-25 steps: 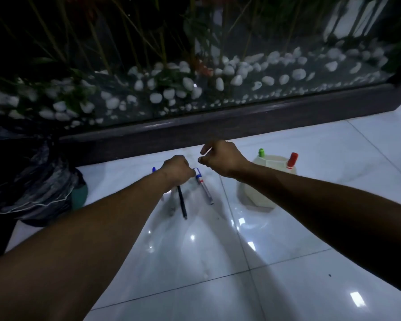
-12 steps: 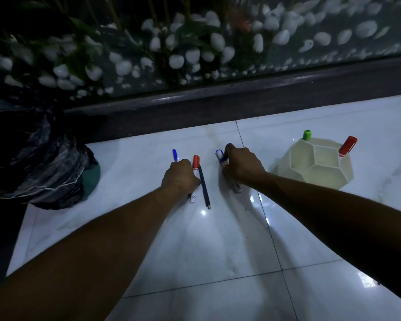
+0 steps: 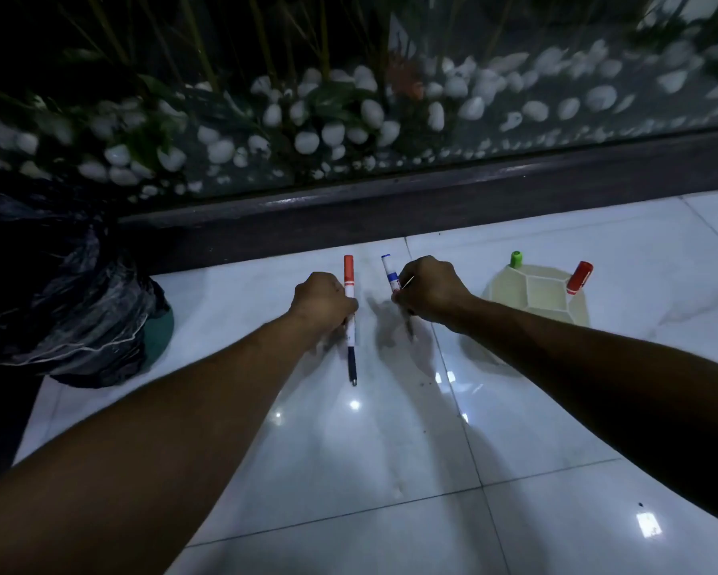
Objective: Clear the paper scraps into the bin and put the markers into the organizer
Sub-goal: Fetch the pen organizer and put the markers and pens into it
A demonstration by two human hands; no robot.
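Note:
My left hand [image 3: 322,302] grips a red-capped white marker [image 3: 349,280], together with a dark pen [image 3: 352,365] whose tip sticks out below the fist. A blue-capped white marker [image 3: 390,273] is held in my right hand [image 3: 429,290], its cap pointing away from me. Both fists hover just above the white tiled floor [image 3: 382,446]. To the right stands a cream faceted organizer [image 3: 531,300] holding a green-capped marker [image 3: 515,259] and a red-capped marker [image 3: 579,277]. No paper scraps are visible.
A bin lined with a black plastic bag [image 3: 66,309] stands at the left on the floor. A dark wooden ledge [image 3: 390,205] runs along the back below a glass panel with white pebbles and plants behind it.
Both hands have closed on the markers and raised them slightly off the floor. The blue pen that lay left of my left hand is no longer visible. The camera has shifted.

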